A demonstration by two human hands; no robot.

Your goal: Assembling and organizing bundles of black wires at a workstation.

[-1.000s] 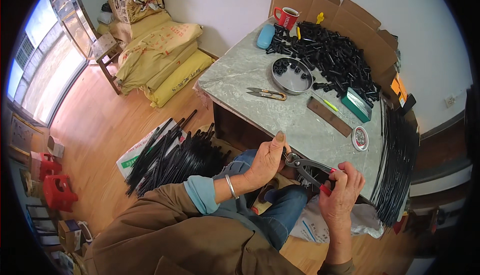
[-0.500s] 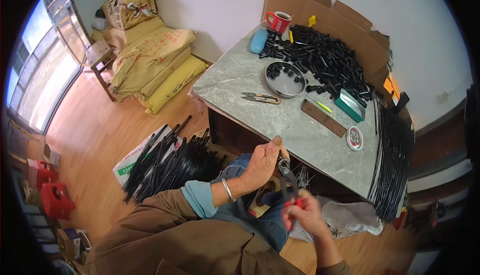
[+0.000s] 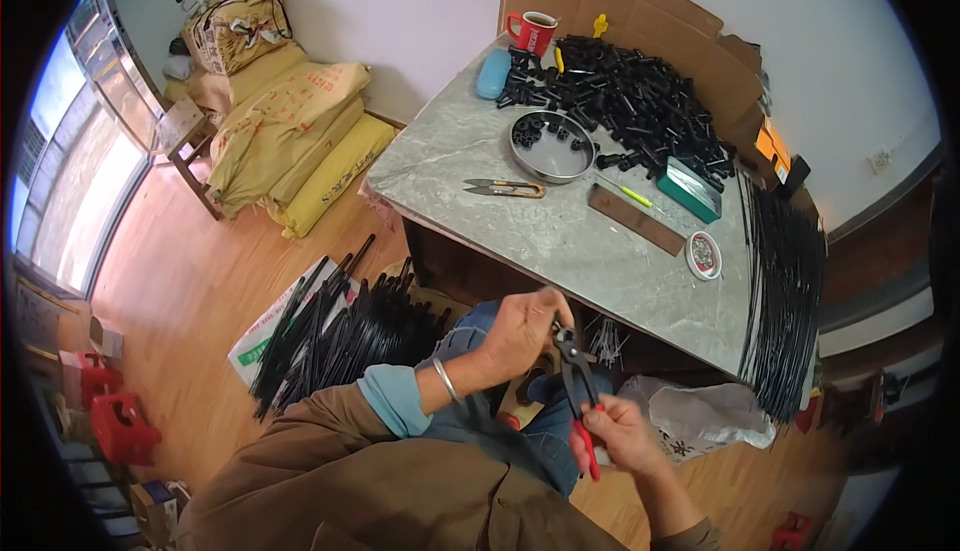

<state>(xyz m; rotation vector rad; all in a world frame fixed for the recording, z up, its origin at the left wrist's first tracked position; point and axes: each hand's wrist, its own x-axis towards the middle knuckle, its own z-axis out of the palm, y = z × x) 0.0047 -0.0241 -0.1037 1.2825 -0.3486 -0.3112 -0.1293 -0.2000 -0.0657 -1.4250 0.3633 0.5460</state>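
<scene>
My right hand (image 3: 620, 431) grips the red handles of a pair of pliers (image 3: 577, 381), whose dark jaws point up toward my left hand. My left hand (image 3: 520, 331) is closed on a small dark piece right at the plier jaws; the piece is too small to make out. Both hands are over my lap, just in front of the near edge of the grey marble table (image 3: 560, 231). A metal bangle sits on my left wrist.
On the table are a round metal pan (image 3: 550, 146) with black parts, a heap of black plastic parts (image 3: 640, 101), small scissors (image 3: 505, 188), a green box (image 3: 688, 189), a red mug (image 3: 533, 31) and long black rods (image 3: 785, 291). More black rods (image 3: 330, 336) lie on the floor at left.
My right hand with the pliers has swung down and left, from beside the table edge to in front of my lap, turning the pliers upright. My head has moved, shifting the view.
</scene>
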